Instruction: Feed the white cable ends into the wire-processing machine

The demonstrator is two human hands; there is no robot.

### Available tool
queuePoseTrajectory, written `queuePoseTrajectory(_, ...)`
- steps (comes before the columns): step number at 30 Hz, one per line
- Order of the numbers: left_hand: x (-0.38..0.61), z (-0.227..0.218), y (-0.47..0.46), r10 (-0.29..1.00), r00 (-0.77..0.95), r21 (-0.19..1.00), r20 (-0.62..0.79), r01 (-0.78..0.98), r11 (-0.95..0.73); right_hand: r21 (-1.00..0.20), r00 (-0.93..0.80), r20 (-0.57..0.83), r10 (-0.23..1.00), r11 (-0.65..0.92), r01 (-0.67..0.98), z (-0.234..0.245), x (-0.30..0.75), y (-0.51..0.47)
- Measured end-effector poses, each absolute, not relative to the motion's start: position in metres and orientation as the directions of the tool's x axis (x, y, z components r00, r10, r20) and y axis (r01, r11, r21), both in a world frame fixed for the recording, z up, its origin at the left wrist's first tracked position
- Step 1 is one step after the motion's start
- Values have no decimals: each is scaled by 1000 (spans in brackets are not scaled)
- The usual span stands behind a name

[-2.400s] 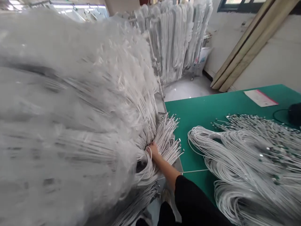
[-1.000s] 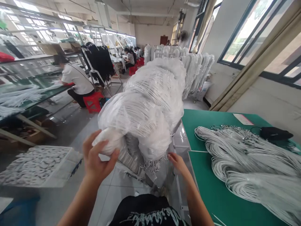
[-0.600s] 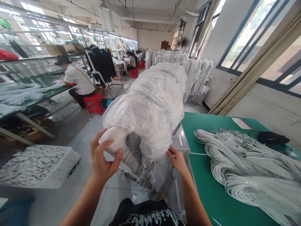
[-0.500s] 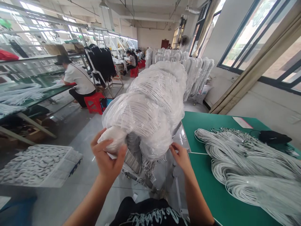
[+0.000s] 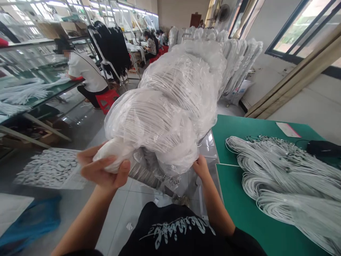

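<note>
Large bundles of pale cables [image 5: 149,113] hang over a rack in front of me, covered in clear plastic film [image 5: 178,149]. My left hand [image 5: 105,169] is curled round a whitish roll of plastic film [image 5: 110,151] at the near left of the bundles. Its thumb is on the right and its fingers are on the left, partly hidden. At the lower right edge of the wrapped bundles, my right hand [image 5: 200,166] is closed with its fingertips at the film; the exact grip is small and partly hidden. Cable ends [image 5: 172,180] show below the film.
On my right, a green table [image 5: 234,199] bears loose grey cable coils [image 5: 282,185] and a black pouch [image 5: 323,147]. A crate of white parts [image 5: 49,169] and a blue thing [image 5: 39,224] lie left. Seated co-workers [image 5: 87,71] and more wrapped racks [image 5: 239,60] stand beyond.
My left hand has moved left and slightly down with the roll, its fingers closing further round it. My right hand stays by the film's lower right edge. The view has tilted down and come nearer.
</note>
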State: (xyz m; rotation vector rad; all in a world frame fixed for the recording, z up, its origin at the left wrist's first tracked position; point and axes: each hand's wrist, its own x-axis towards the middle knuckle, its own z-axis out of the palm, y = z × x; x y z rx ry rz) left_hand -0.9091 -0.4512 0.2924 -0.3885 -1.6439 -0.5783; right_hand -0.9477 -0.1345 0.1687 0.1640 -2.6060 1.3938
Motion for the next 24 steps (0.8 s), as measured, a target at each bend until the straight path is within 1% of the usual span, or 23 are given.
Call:
queuePoseTrajectory(2, -904, 293, -449, -92, -211, 192, 973, 520, 832, -804, -987, 159, 9, 582, -125, 160, -945, -133)
queuePoseTrajectory(4, -898, 294, -448, -95, -271, 223, 958, 494, 840, -798, -994, 109, -11, 596, -94, 153, -942, -135)
queuePoseTrajectory(6, -895, 297, -449, -52, -277, 198, 959, 529, 826, -801, -996, 76, -46, 592, -88, 148, -938, -136)
queuePoseTrajectory(8, -899, 300, -451, -30, -209, 149, 978, 586, 796, -803, -995, 42, -95, 589, -91, 144, -936, -133)
queuePoseTrajectory(11, -911, 303, -452, -66, -81, 102, 994, 622, 776, -775, -991, -15, -136, 628, -75, 137, -933, -121)
queuePoseTrajectory(14, -918, 300, -451, -87, -42, 95, 995, 593, 799, -667, -987, -111, -115, 745, -12, 126, -924, -107)
queuePoseTrajectory(16, -916, 296, -449, -103, -102, 142, 989, 541, 829, -564, -965, -227, -129, 825, 22, 117, -915, -103)
queuePoseTrajectory(18, -913, 290, -447, -148, -182, 220, 972, 492, 842, -491, -925, -344, -163, 870, 29, 106, -902, -105)
queuePoseTrajectory(20, -910, 285, -445, -180, -210, 263, 961, 497, 827, -457, -880, -433, -198, 889, 25, 95, -889, -110)
queuePoseTrajectory(22, -906, 281, -446, -169, -208, 257, 963, 541, 801, -432, -839, -495, -226, 902, 12, 86, -876, -116)
queuePoseTrajectory(24, -899, 279, -449, -144, -252, 267, 957, 572, 775, -415, -807, -536, -247, 910, -3, 79, -862, -122)
